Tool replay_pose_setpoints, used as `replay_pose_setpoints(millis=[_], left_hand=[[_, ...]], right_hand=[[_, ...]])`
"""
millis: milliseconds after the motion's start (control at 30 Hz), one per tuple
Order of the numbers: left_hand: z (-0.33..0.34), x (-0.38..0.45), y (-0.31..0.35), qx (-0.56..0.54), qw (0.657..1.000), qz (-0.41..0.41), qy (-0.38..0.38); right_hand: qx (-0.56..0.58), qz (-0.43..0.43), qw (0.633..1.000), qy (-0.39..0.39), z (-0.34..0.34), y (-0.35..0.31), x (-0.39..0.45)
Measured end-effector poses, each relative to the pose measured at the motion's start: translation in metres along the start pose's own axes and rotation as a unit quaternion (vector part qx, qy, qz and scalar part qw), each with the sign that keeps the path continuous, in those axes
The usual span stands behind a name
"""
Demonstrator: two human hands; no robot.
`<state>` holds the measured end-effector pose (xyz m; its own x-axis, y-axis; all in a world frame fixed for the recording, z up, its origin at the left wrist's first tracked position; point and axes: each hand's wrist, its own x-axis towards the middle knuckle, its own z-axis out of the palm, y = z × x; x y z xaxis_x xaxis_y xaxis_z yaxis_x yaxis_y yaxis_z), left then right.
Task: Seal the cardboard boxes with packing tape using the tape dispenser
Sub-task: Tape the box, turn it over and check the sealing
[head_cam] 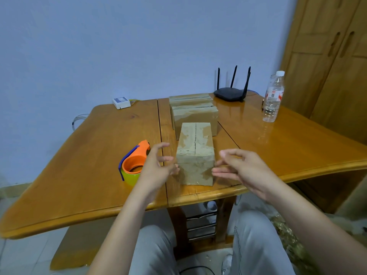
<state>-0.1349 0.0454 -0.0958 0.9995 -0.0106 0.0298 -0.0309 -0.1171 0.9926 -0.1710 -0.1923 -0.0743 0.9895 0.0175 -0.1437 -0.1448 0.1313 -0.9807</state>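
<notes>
Both my hands are empty, fingers loose and spread. Left hand (156, 165): fingers slightly curled, apart, tips right at the left side of the near cardboard box (195, 155); can't tell if they actually touch it. Right hand (244, 171): fingers extended toward the box's right side, tips just beside the near corner, contact also unclear. Forearms come in from the bottom edge, converging on the box from both sides, palms facing each other.

That box sits near the front edge of the wooden table (79, 165), long axis pointing away from me, top flap seam running lengthwise. Two more cardboard boxes (193, 114) sit behind it, one after the other.

Tape dispenser (134, 162), orange with a yellowish roll, lies on the table just left of my left hand, partly hidden by it.

Further back: black router (231, 92), clear water bottle (273, 98) on the right, small white box (121, 102) at the far left edge.
</notes>
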Motion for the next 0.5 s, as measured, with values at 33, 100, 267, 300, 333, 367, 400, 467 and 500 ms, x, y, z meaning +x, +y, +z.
replay_pose_setpoints(millis=[33, 100, 267, 300, 333, 367, 400, 467, 500], left_hand=[[-0.003, 0.0, 0.004, -0.057, 0.998, -0.027, -0.013], [-0.009, 0.001, 0.011, -0.166, 0.982, -0.082, -0.044], [-0.015, 0.012, 0.015, -0.333, 0.921, -0.194, -0.061], [-0.015, 0.015, 0.013, -0.334, 0.918, -0.206, -0.061], [-0.016, 0.018, 0.012, -0.329, 0.917, -0.216, -0.066], [-0.016, 0.02, 0.01, -0.32, 0.917, -0.224, -0.073], [-0.016, 0.022, 0.01, -0.313, 0.918, -0.228, -0.08], [-0.016, 0.025, 0.009, -0.308, 0.919, -0.23, -0.091], [-0.016, 0.027, 0.009, -0.308, 0.918, -0.231, -0.093]], right_hand=[[0.075, 0.033, 0.997, -0.001, 0.0, -0.003, 0.002], [0.153, 0.091, 0.984, 0.004, -0.001, -0.008, 0.008], [0.145, 0.189, 0.971, -0.009, -0.002, -0.008, 0.02], [0.157, 0.197, 0.968, -0.019, -0.001, -0.007, 0.021], [0.168, 0.201, 0.965, -0.027, -0.001, -0.007, 0.022], [0.179, 0.201, 0.963, -0.035, -0.002, -0.006, 0.023], [0.189, 0.2, 0.961, -0.039, -0.002, -0.006, 0.024], [0.201, 0.201, 0.958, -0.042, -0.004, -0.005, 0.026], [0.201, 0.202, 0.958, -0.041, -0.005, -0.005, 0.027]])
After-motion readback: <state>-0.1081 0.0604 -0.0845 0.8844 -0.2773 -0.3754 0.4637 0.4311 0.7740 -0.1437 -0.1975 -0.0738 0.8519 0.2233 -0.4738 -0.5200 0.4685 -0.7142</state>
